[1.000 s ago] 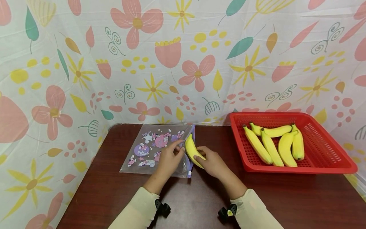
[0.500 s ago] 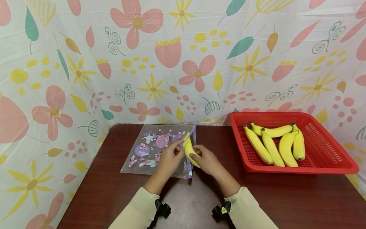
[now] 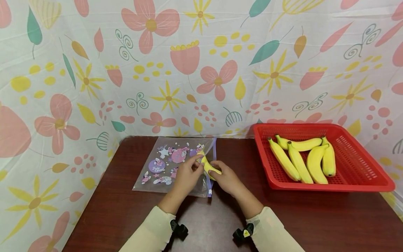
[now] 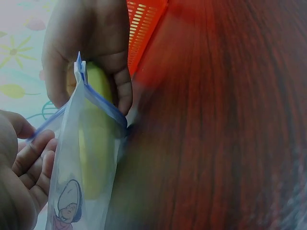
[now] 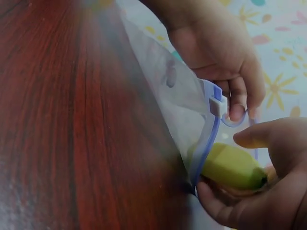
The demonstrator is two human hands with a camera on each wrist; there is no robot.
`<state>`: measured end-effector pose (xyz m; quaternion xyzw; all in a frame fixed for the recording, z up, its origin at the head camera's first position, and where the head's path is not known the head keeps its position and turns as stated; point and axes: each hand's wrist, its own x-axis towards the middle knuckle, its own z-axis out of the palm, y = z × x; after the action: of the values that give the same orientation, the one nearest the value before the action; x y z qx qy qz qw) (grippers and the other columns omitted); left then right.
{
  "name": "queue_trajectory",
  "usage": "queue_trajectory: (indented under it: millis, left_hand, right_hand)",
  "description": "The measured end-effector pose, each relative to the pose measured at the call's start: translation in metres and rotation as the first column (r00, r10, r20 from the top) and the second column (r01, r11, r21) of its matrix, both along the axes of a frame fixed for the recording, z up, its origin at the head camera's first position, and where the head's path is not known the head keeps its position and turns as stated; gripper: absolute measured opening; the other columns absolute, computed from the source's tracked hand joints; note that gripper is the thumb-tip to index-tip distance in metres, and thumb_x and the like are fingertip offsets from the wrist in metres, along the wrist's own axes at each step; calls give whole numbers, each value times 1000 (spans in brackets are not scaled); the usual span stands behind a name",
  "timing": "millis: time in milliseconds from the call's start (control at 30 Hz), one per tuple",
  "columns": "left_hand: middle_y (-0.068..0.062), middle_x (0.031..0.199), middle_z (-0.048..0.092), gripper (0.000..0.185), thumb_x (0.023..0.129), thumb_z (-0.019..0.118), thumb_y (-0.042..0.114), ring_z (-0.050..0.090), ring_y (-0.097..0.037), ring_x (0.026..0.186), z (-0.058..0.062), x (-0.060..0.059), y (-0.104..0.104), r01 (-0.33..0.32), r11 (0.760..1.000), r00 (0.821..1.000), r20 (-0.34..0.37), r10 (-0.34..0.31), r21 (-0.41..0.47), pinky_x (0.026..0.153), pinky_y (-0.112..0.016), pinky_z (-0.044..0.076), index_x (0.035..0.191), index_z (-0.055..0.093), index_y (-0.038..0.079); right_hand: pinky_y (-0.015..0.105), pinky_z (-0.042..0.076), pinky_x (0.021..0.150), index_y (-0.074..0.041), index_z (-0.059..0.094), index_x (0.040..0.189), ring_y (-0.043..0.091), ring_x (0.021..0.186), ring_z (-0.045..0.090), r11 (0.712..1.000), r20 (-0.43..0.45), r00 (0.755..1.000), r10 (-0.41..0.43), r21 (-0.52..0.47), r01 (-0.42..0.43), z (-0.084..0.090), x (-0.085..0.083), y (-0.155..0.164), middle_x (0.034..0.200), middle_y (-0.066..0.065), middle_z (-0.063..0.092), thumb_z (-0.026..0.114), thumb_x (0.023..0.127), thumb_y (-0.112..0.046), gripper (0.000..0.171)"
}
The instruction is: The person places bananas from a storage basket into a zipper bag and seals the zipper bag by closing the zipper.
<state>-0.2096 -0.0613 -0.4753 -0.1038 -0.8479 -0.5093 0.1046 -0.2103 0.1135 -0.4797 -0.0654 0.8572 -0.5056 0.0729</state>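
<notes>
A clear zip bag (image 3: 171, 168) with purple and pink printed figures lies on the table, its purple-edged mouth facing right. My left hand (image 3: 187, 173) pinches the upper edge of that mouth between thumb and finger and keeps it lifted. My right hand (image 3: 227, 177) grips the near end of a yellow banana (image 3: 209, 167). Most of the banana is inside the bag; in the left wrist view its length shows through the plastic. The right wrist view has the banana's dark tip (image 5: 264, 180) outside the mouth, near a white slider (image 5: 218, 106).
To the right stands a red perforated basket (image 3: 327, 187) holding several bananas (image 3: 299, 162). Behind the dark wooden table (image 3: 207, 224) hangs a flower-patterned cloth (image 3: 201, 87), which also covers the left side.
My right hand has moved left, sliding the banana from the bag's mouth deeper inside. The left hand stays in place, still pinching the bag's edge.
</notes>
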Motion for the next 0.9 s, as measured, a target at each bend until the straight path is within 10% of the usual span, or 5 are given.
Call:
queue_trajectory:
  millis: [233,533,900]
  left_hand:
    - [-2,82,74,34,94,64,14,62,-6,67,-1,0,0,8,1000,1000,-3,-8,16,65,-21,53,128,68,10]
    - [1,81,72,34,94,64,14,61,-6,66,1,1,1,6,1000,1000,-7,-6,8,63,-21,53,127,69,12]
    - [0,83,73,34,95,64,15,63,-5,68,-1,0,2,10,1000,1000,2,-10,9,64,-21,53,129,68,12]
  right_hand:
    - [40,49,99,-7,60,135,25,118,60,994,12,999,34,-101,-33,-2,2,0,134,13,64,62,98,-18,39]
    - [31,46,51,-13,63,133,22,98,62,987,73,996,55,-158,-43,-2,5,-2,132,12,63,58,100,-17,34]
    - [49,50,103,-6,69,127,30,124,60,992,-7,998,55,-116,-55,-7,6,-4,134,14,66,54,102,-15,31]
